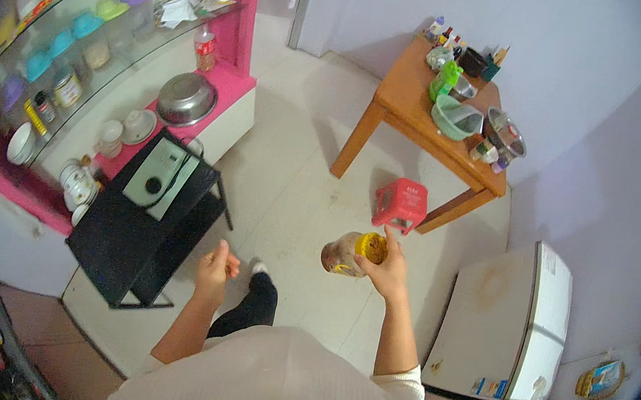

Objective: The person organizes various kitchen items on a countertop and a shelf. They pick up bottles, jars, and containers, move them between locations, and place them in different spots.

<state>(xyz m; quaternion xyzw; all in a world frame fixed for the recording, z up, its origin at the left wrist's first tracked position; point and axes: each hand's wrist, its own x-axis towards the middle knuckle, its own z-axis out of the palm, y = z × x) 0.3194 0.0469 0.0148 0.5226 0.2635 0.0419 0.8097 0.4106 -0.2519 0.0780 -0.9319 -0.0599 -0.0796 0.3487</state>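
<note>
My right hand [390, 270] grips a jar [345, 254] by its yellow lid [373, 248], thumb and fingers on either side of the rim. The jar hangs tilted above the floor, its base pointing left; what fills it looks brownish, but I cannot tell what it is. My left hand [217, 265] is raised on the left with its fingers partly curled and nothing seen in it. Beyond that hand stands a black table [103, 232] with a pale appliance [161, 176] and its dark cord on top.
Glass shelves at left hold jars and bowls; an upturned metal basin [187, 99] sits on the pink counter [237, 87]. A red plastic stool [404, 202] stands by the wooden table [406, 99], which bears a green basket [451, 120] and bottles. A white refrigerator [484, 318] is at right.
</note>
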